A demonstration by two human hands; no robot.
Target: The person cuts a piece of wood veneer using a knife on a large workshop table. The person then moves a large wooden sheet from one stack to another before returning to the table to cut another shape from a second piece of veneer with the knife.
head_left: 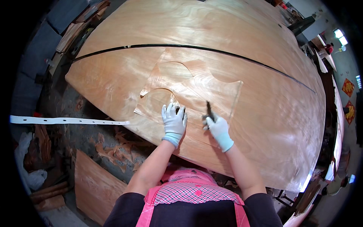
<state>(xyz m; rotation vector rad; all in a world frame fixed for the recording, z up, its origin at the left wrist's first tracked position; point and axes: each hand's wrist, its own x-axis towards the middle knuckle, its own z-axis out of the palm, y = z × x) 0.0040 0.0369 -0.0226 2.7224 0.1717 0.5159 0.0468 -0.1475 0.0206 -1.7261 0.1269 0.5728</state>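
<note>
A white perforated strip [68, 121] juts in from the far left, above veneer scraps [113, 145] littering the floor. On the counter, a large veneer sheet [264, 113] carries a smaller veneer patch [196, 90] with curved cut-outs. The left hand [174, 122], gloved, lies flat on the patch's near edge, grip spread, pressing it down. Just beside it the right hand [219, 130] has its grip pinching a dark, thin blade-like tool [208, 109], tip on the patch. The veneer looks light, thin, brittle; safest held flat under the palm, away from ragged edges

Thin irregular veneer patch [196, 89] flat on veneer sheet [264, 94]; dark blade [208, 109] upright.
</note>
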